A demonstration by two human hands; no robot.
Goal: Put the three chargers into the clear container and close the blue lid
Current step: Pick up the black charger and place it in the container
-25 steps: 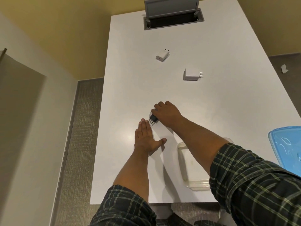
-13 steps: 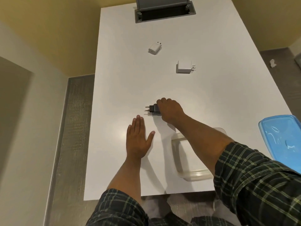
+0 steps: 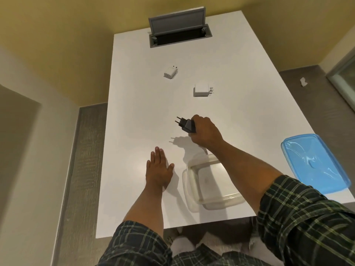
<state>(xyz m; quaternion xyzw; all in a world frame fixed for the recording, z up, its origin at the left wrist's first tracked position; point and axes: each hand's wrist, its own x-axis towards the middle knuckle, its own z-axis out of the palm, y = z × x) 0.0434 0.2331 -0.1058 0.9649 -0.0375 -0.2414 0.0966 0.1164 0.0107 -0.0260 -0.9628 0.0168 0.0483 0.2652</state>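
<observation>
While the left hand (image 3: 158, 169) lies flat and open on the white table (image 3: 249, 116), gripping nothing, the right hand (image 3: 205, 131) is closed around the black charger (image 3: 187, 125), whose body is partly hidden by the fingers; only its prongs, pointing left, show clearly. A second ago it sat on the tabletop; now it is lifted, casting a shadow below. Farther back lie the small white charger (image 3: 170, 72) and the larger white charger (image 3: 201, 90), unmoved. Beneath the right forearm, the clear container (image 3: 194, 191) is partly covered. At right, the blue lid (image 3: 315, 162) overhangs the table edge.
</observation>
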